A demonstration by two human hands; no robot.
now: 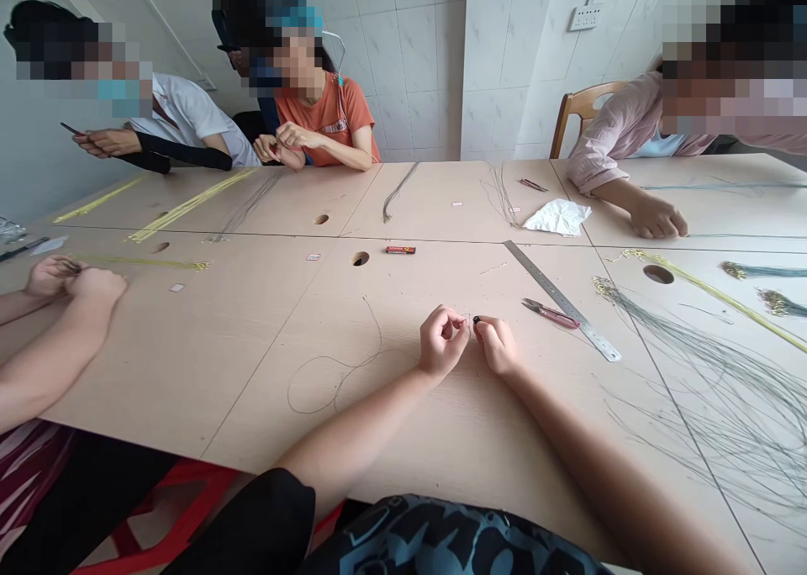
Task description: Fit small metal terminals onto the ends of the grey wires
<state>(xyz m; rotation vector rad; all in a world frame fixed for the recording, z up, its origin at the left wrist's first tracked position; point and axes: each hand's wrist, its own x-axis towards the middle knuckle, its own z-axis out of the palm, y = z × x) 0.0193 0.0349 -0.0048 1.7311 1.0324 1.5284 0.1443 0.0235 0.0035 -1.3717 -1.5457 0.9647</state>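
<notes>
Dark bead [476, 319], 1, pinched at the fingertips of the right hand [498, 345], just above the table [466, 449], straight ahead of the wearer. Left hand [443, 340] curled into a closed pinch too, thumb against forefinger, almost touching the right; contents too fine to tell. Held close together, probably to bring 2 small parts into line. Forearms rested on the top, likely for steadiness.

Lay near the left hand, on its left: 1 thin wire [344, 365], slack, in 1 open loop, flat on the table, presumably left free so as not to kink.

Laid just right of the right hand, seemingly for easy reach: 1 pink-handled cutter [551, 313], closed, and just beside it 1 steel ruler [561, 299], set diagonally.

Further out: 1 small red box [400, 250]; 1 crumpled white paper [558, 217]; 4 round holes [360, 259] in the tabletop. Spread loose at far right, too many to count: grey wires [725, 390], fanned flat, probably for drawing off single strands. Bundled instead: 3 yellow bunches [189, 205] at left, 1 more at right, 2 teal bunches [760, 270], 3 grey bunches [397, 192] mid-table.

Seated round the edges: at least 4 other people. Among them, 1 pair of closed hands [76, 281] at near left and 1 flat hand [659, 219] at right.
</notes>
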